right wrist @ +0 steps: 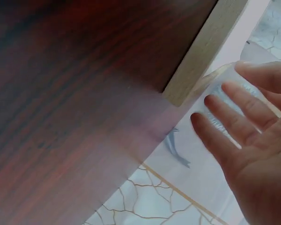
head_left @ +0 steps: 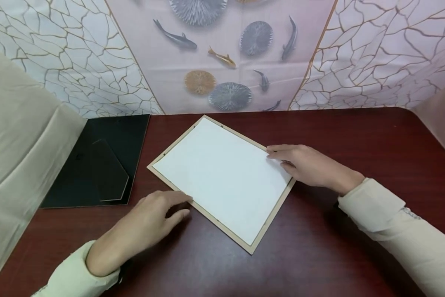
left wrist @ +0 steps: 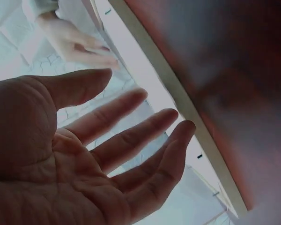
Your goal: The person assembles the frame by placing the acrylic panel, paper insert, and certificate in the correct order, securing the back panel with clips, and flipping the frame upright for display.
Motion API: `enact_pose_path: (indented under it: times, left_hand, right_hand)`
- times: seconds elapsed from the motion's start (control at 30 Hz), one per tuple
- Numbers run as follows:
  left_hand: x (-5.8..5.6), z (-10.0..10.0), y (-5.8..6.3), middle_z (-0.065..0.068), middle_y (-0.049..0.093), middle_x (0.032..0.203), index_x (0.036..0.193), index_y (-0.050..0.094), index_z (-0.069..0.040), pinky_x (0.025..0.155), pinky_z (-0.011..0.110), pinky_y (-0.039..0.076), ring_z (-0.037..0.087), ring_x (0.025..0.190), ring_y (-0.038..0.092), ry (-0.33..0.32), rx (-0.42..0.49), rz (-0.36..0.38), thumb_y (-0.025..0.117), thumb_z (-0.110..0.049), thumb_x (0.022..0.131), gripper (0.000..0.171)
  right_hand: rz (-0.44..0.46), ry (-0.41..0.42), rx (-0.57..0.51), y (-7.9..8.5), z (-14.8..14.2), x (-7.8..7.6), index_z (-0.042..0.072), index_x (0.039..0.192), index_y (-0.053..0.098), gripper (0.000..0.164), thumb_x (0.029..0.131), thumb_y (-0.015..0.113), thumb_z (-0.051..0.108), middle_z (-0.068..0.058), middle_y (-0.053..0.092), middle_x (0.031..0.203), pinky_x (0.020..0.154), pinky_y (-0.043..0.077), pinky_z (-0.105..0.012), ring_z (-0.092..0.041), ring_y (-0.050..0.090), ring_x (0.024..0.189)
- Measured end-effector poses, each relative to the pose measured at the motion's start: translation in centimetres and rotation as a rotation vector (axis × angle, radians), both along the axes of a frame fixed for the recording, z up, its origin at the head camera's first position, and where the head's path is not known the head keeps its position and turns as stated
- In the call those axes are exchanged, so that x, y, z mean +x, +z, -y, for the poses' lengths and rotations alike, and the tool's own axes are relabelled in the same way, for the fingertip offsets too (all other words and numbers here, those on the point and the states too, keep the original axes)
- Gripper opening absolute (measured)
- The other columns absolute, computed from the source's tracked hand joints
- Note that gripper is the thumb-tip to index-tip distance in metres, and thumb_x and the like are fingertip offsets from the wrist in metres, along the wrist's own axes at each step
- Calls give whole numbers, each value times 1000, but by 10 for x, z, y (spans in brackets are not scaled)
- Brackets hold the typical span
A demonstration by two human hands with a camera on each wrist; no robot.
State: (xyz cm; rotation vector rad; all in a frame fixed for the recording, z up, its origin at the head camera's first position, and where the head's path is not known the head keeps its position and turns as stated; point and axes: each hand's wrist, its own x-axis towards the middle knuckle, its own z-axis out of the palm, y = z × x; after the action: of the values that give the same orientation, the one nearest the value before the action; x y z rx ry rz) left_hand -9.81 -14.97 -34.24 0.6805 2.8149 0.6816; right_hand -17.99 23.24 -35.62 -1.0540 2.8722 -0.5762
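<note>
Pale wooden frame (head_left: 222, 226) holding a white sheet (head_left: 222, 177) lies corner-down at centre of the head view, on the dark red table (head_left: 375, 144). Left hand (head_left: 148, 220), lower left, fingers loosely extended and thumb apart, is at the frame's lower-left edge; right hand (head_left: 309, 165), right of centre, fingers likewise extended, is at the right corner. Black panel (head_left: 70, 173) with stand leg (head_left: 109, 173) lies at left.
</note>
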Motion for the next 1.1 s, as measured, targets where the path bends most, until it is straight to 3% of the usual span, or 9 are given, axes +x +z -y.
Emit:
enact_pose_path:
  times: [0.1,0.27,0.53,0.67,0.97,1.1]
  left_hand:
    - [4,-5,-1,5,73,131,129,74,-13,101,55,54,28,125,67,-15,0,20,71,-18,101,29]
    - [10,-6,-5,11,71,136,135,71,-12,102,54,55,29,129,66,-7,-50,-34,71,-20,101,35]
    - [10,-5,-9,23,70,133,141,66,-14,89,55,60,37,120,70,-5,-165,-195,76,-25,97,47]
    - [4,-4,-10,22,70,133,138,68,-13,90,57,59,40,123,69,-6,-183,-214,77,-26,97,45]
    - [-13,-4,-9,36,61,140,153,53,-10,94,64,55,54,117,66,19,-249,-137,74,-42,97,67]
    - [-24,-4,-8,38,56,144,158,47,-9,96,66,53,58,122,63,16,-242,-64,70,-47,99,73]
  right_hand:
    - [57,-1,-16,-1,-1,-7,-2,134,69,39,98,56,-11,-18,61,149,105,53,-52,-36,59,138]
    - [81,-20,-12,-5,-3,-9,-3,134,69,39,98,56,-10,-18,61,149,104,53,-52,-36,59,137]
    - [74,-42,20,-6,-9,4,3,138,69,40,101,57,-4,-14,58,153,100,55,-49,-33,57,140]
    - [55,-44,26,-6,-14,15,6,138,69,39,101,57,-2,-13,57,153,99,55,-48,-32,58,139]
    - [5,-32,38,-5,-20,42,10,138,70,40,100,60,-1,-15,59,151,100,55,-53,-34,58,139]
    - [1,-27,37,-5,-22,52,11,137,71,40,100,62,1,-16,62,148,101,54,-54,-35,60,138]
